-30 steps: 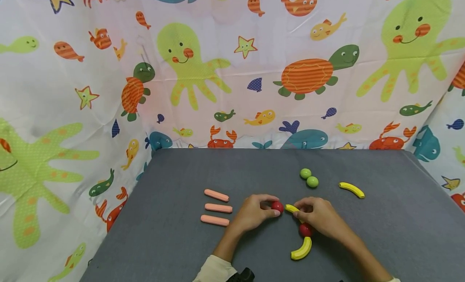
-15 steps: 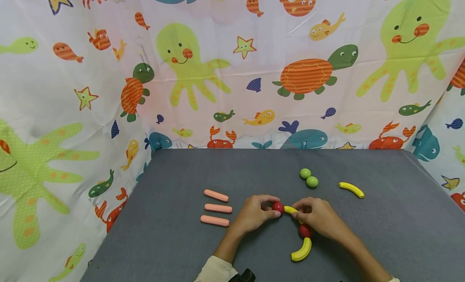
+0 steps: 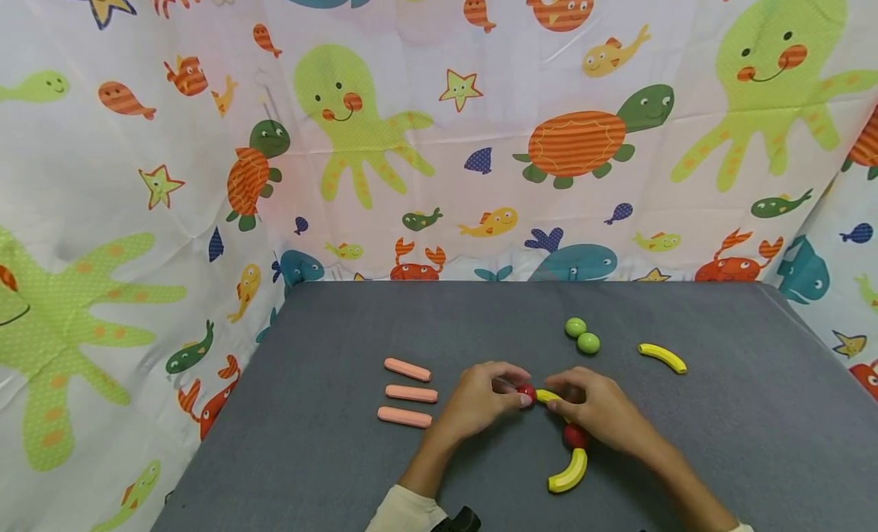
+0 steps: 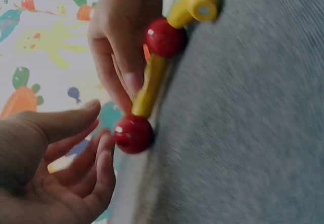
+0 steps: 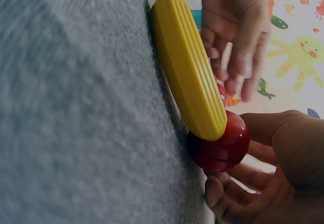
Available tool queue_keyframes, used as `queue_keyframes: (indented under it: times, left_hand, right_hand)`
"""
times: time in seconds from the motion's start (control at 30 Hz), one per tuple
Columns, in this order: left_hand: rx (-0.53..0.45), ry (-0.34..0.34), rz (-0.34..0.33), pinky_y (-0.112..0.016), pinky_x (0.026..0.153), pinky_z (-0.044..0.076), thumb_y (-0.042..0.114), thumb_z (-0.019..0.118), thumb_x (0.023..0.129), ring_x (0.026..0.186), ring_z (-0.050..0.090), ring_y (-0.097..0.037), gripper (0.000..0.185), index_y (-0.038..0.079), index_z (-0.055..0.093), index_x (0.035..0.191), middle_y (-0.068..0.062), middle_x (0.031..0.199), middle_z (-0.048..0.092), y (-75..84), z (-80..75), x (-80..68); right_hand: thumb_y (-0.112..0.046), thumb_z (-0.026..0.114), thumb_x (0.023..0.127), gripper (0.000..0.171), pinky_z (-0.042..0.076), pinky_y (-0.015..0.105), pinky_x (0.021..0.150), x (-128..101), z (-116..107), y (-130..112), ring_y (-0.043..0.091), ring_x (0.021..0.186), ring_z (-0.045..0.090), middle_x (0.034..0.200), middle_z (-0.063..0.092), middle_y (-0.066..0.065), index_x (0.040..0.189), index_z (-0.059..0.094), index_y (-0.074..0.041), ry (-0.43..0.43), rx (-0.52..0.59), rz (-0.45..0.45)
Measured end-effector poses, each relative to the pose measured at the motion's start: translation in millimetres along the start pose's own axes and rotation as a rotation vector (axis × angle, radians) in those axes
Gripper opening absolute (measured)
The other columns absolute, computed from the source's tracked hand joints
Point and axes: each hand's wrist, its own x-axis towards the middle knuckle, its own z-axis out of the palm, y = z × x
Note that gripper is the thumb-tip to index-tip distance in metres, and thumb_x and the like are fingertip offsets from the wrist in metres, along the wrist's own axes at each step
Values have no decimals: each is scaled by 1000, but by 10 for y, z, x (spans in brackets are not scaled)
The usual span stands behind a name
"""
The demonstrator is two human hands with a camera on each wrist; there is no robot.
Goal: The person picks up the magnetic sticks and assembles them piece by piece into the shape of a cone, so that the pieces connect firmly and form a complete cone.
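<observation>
three pink sausages (image 3: 408, 393) lie left on the grey table (image 3: 720, 440), where the left hand (image 3: 473, 401) loosely fingers a red ball (image 3: 527, 394) against the yellow banana piece (image 3: 546, 396) the right hand (image 3: 595, 410) pinches, so a nudge might roll it loose.

- We note the left hand (image 3: 480, 399) low over the surface, palm down, fingers loosely curved, fingertips directed toward the right hand.
- We note the right hand (image 3: 593, 406) likewise palm down, fingers bent, fingertips just beside those of the left.
- Both forearms converge from the near edge; a pale sleeve (image 3: 405, 511) covers the left arm.
</observation>
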Motion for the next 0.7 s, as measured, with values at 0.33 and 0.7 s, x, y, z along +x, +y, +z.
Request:
queue_keyframes:
  times: [0.33, 0.7]
  left_hand:
    - [20, -420, 41, -18, 70, 55, 17, 85, 92, 78, 67, 5, 20, 8, 78, 108, 14, 89, 74, 234, 165, -51]
    - [143, -532, 6, -14, 67, 53, 11, 92, 83, 69, 64, 7, 23, 11, 72, 94, 15, 76, 67, 292, 381, -131]
  right_hand:
    - [-9, 79, 95, 23, 55, 27, 75, -19, 26, -16, 9, 88, 65, 108, 73, -2, 118, 78, -11, 35, -21, -105]
    - [-9, 77, 96, 23, 52, 26, 68, -19, 22, -11, 8, 83, 63, 109, 72, 1, 119, 77, -9, 18, 15, -80]
